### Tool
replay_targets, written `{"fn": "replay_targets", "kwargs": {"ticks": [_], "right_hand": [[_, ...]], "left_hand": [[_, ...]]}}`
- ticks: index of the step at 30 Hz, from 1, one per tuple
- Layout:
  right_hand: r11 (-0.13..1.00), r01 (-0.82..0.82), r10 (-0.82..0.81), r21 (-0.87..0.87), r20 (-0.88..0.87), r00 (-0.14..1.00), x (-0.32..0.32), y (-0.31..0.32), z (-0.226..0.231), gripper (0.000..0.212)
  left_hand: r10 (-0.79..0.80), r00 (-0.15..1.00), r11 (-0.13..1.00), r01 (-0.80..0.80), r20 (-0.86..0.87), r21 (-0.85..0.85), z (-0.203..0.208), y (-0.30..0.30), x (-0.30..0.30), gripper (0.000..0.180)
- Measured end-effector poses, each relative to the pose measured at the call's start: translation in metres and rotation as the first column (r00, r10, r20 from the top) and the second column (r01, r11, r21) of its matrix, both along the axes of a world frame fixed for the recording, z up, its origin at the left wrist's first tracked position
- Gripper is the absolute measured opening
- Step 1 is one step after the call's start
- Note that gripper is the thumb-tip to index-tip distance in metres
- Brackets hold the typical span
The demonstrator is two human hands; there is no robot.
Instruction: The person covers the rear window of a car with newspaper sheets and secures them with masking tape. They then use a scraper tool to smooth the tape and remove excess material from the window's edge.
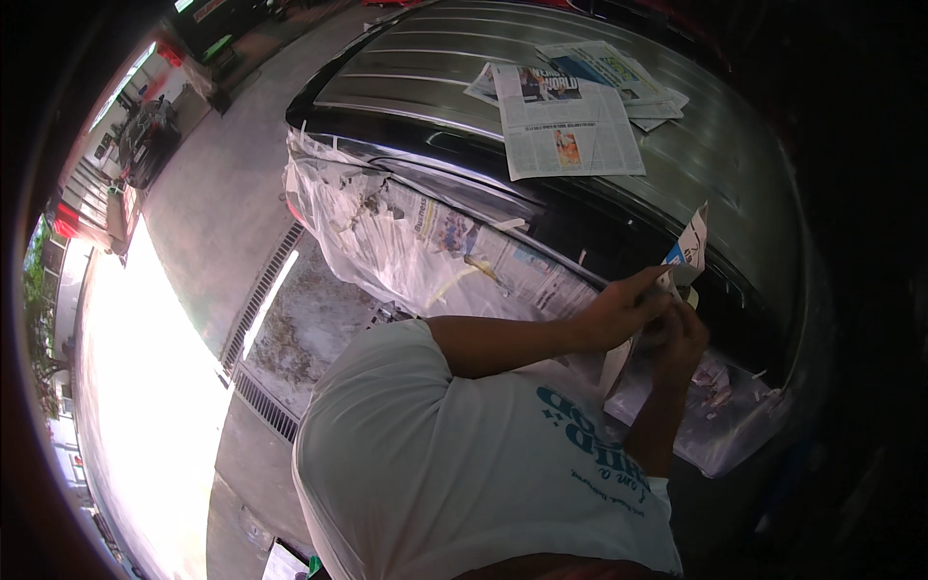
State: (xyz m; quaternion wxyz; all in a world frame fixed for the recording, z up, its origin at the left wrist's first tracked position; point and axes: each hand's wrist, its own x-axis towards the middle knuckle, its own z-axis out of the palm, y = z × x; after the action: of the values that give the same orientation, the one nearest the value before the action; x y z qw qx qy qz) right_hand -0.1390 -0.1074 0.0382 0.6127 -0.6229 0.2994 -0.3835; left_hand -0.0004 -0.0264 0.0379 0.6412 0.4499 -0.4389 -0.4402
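In front of me, beside the dark vehicle roof [435,58], both hands meet on a strip of newspaper [689,247]. Its upper end sticks up above my fingers, and a pale length hangs below them. My left hand [619,311] is closed, thumb and fingers pinching the paper. Close against it, my right hand [684,333] has curled fingers at the same piece; its grip is partly in shadow. A small pale greenish curved edge [688,296] shows between the hands, too hidden to name.
Loose newspaper sheets [570,135] lie on the roof. White plastic sheeting [348,213] and taped newspaper [522,266] cover the vehicle's near side. A floor drain grate [266,411] runs at left, and a dark car [147,140] stands far left.
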Motion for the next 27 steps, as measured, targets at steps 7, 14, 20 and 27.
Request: {"fn": "replay_targets", "kwargs": {"ticks": [7, 14, 20, 27], "right_hand": [[0.988, 0.13, -0.142, 0.085, 0.157, 0.977, 0.014, 0.003, -0.004, 0.023], [0.816, 0.493, -0.515, -0.303, 0.007, 0.857, -0.031, -0.035, 0.028, 0.034], [0.52, 0.719, -0.818, -0.462, -0.026, 0.575, -0.085, -0.104, 0.053, 0.039], [0.51, 0.755, -0.77, -0.412, 0.172, 0.614, -0.107, -0.161, 0.038, 0.033]], "left_hand": [[0.193, 0.981, 0.981, -0.193, -0.004, 0.0, -0.008, -0.007, 0.003, 0.026], [0.48, 0.876, 0.873, -0.482, -0.033, -0.073, -0.003, -0.014, 0.07, 0.023], [0.641, 0.742, 0.732, -0.668, -0.195, -0.136, 0.035, -0.004, 0.164, 0.028], [0.593, 0.784, 0.767, -0.62, -0.185, -0.168, 0.022, 0.002, 0.263, 0.023]]}}
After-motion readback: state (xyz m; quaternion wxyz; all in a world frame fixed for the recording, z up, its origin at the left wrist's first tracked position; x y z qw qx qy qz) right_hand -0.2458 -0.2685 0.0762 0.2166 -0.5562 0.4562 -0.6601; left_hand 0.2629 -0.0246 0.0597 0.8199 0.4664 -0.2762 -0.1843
